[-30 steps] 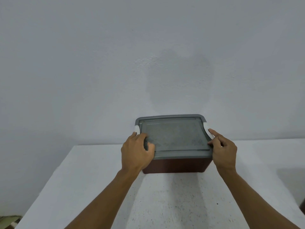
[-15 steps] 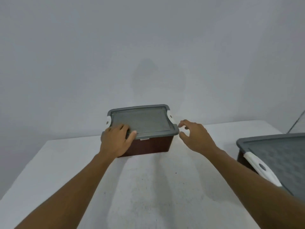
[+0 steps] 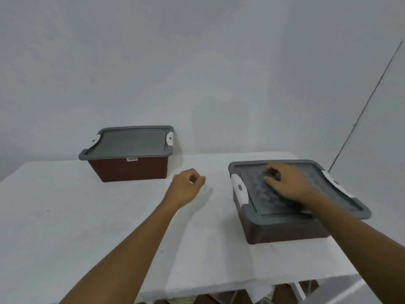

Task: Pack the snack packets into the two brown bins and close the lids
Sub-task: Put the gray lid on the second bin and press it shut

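Note:
Two brown bins stand on the white table (image 3: 65, 216), both with grey lids on. The far bin (image 3: 129, 170) is at the back left, against the wall, its lid (image 3: 131, 141) flat with white latches at the ends. The near bin (image 3: 285, 231) sits at the right, and my right hand (image 3: 285, 183) rests on its grey lid (image 3: 274, 200) with fingers curled down on the surface. My left hand (image 3: 188, 185) hovers above the table between the two bins, loosely curled and holding nothing. No snack packets are visible.
The white wall runs just behind the table. The table's front edge is at the lower right, near the right bin, with dark objects and white legs showing below it.
Both hands left the far bin. My right hand swung right onto the near bin's lid, and my left hand pulled back over the table. The view turned right.

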Motion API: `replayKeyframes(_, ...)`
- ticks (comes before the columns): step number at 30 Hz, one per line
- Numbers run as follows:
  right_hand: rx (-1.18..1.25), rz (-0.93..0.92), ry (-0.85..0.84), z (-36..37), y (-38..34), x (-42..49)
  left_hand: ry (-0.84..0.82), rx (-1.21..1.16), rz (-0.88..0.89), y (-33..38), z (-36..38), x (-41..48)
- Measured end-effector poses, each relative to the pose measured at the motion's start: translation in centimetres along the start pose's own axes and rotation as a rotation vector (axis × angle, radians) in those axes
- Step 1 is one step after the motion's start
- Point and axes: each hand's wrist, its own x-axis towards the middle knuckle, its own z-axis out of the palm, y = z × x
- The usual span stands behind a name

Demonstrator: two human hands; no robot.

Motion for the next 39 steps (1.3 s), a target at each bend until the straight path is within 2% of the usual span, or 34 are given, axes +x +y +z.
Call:
replayKeyframes(4,-0.004,-0.036,-0.031,-1.9,4.0,-2.8,-0.209,-0.435,-0.269,5.4,7.0,-3.8)
replayKeyframes(7,0.020,-0.118,-0.034,-2.8,5.6,-4.4,-0.126,-0.576,-0.353,7.0,9.7,-4.4)
replayKeyframes(13,-0.140,-0.204,-0.119,-3.0,4.9,-5.8,0.048,-0.540,-0.348,7.7,10.6,-4.3)
replayKeyframes(16,-0.094,-0.240,-0.156,-3.4,4.2,-7.3,0.095,-0.512,-0.334,6.8,9.5,-4.1)
replayKeyframes(19,-0.236,-0.368,-0.095,-2.3,4.4,-9.2,0.102,-0.475,-0.311,5.7,6.8,-3.8)
replayKeyframes(21,-0.328,-0.426,-0.037,-1.3,4.0,-9.2,0.103,-0.417,-0.281,4.8,4.9,-3.6)
replayKeyframes(24,-0.329,-0.473,-0.037,-0.1,2.2,-7.0,0.119,-0.319,-0.267,3.2,2.9,-3.2)
replayKeyframes(27,-0.328,-0.483,-0.085,0.7,0.7,-4.6,0.137,-0.040,-0.233,2.1,1.3,-2.4)
replayKeyframes(30,-0.325,-0.501,-0.105,1.4,-0.3,-1.8,0.121,0.377,-0.062,1.9,0.2,-2.1)
replayKeyframes(34,-0.384,-0.515,-0.097,2.9,-1.6,1.9,0.009,0.695,0.269,1.3,0.5,-3.0)
replayKeyframes(37,-0.413,-0.509,-0.105,3.7,-2.5,3.9,0.031,0.795,0.306,-0.3,0.1,-1.8)
replayKeyframes(39,-0.424,-0.441,-0.137,4.2,-2.8,4.8,0.041,0.843,0.308,-0.8,-0.3,-0.5)
